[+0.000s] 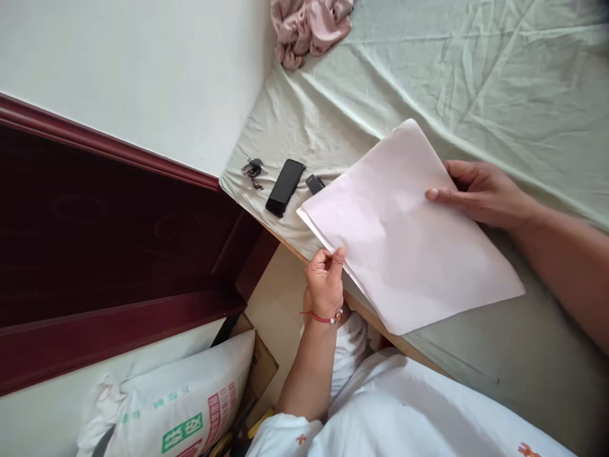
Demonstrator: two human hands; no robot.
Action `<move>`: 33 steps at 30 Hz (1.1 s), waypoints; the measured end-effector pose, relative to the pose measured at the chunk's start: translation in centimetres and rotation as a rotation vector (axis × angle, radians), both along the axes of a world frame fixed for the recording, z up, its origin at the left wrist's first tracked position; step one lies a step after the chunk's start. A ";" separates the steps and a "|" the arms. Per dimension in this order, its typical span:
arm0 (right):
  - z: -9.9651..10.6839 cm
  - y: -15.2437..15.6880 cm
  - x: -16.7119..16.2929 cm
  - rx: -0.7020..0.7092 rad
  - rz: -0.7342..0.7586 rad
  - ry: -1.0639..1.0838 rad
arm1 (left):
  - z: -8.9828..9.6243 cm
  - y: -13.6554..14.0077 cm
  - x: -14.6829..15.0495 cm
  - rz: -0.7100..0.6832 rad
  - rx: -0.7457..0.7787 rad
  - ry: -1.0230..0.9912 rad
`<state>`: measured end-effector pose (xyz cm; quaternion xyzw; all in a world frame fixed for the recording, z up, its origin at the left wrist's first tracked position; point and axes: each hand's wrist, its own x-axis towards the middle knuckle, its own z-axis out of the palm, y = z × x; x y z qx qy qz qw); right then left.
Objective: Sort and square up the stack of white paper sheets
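A small stack of pale, blank paper sheets [399, 235] is held up in front of me, tilted over the edge of the cloth-covered surface. My left hand [326, 279], with a red beaded string at its wrist, pinches the stack's near left edge between thumb and fingers. On the far right side, my right hand [485, 193] grips the sheets, its thumb lying on top and its other fingers partly hidden beneath. Just beyond the paper's left corner lies a small black object [314, 184], partly covered by the sheets. Beside that rests a black phone [285, 187].
A bunch of keys [254, 170] lies at the corner of the pale green sheet [499, 95]. Crumpled pink fabric [311, 28] sits against the wall at the back. Dark red wooden panelling [109, 235] stands at left, above a printed white sack [185, 393] on the floor.
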<state>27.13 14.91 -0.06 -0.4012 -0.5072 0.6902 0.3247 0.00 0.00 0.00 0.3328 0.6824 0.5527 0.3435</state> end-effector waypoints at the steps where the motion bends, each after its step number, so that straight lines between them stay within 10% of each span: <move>1: -0.2 0.1 0.0 -0.001 0.000 0.007 | -0.4 0.5 -0.1 0.019 0.028 0.004; 33: -1.1 0.5 0.1 0.015 -0.023 0.054 | -3.7 2.1 -0.4 0.239 0.231 0.102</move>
